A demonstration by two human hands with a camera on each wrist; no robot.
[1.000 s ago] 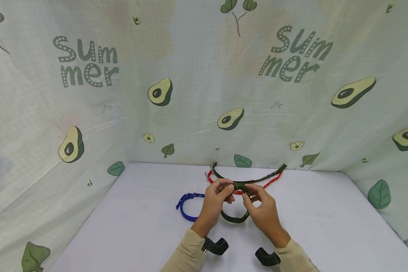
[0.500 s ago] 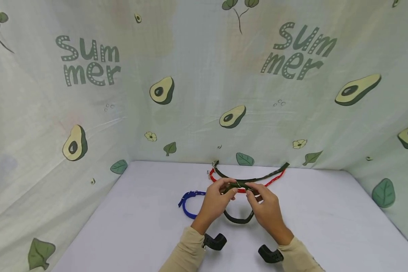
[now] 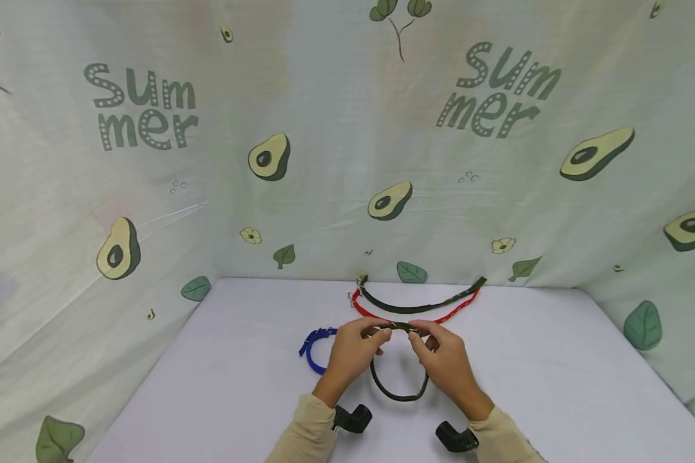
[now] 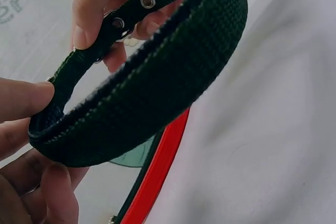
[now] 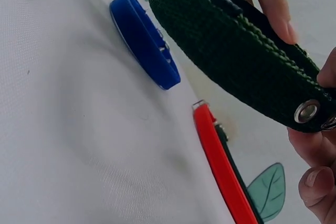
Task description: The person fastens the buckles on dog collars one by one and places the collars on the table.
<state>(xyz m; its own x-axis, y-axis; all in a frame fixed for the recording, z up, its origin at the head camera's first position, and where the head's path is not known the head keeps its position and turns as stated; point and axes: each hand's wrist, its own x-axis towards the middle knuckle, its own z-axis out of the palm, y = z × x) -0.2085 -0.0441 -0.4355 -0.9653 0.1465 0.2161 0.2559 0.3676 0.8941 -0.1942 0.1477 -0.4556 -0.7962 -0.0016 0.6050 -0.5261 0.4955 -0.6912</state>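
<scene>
Holds a dark green woven-fabric collar [image 3: 398,398], bent into a loop, raised over the middle of the white-covered desk [image 3: 237,399]. Grasps its far side between thumb and fingers of the left hand [image 3: 350,352], and pinches the same side a little further right with thumb and fingers of the right hand [image 3: 448,361]. Curves toward the wrists at the near side. Carries silver eyelets [image 4: 147,1] along the strap by the right fingers; too dim and covered there to tell whether fastened.

Has on the desk, to the left, a bright blue looped collar [image 5: 140,40], partly hidden by the left hand in the head view. Has beyond the fingers a bright red curved collar [image 5: 218,161], with a second, slim dark green strap [image 3: 411,310] just behind. Wears beige long sleeves [image 3: 304,427]. Faces a pale curtain [image 3: 324,96] printed with avocados.
</scene>
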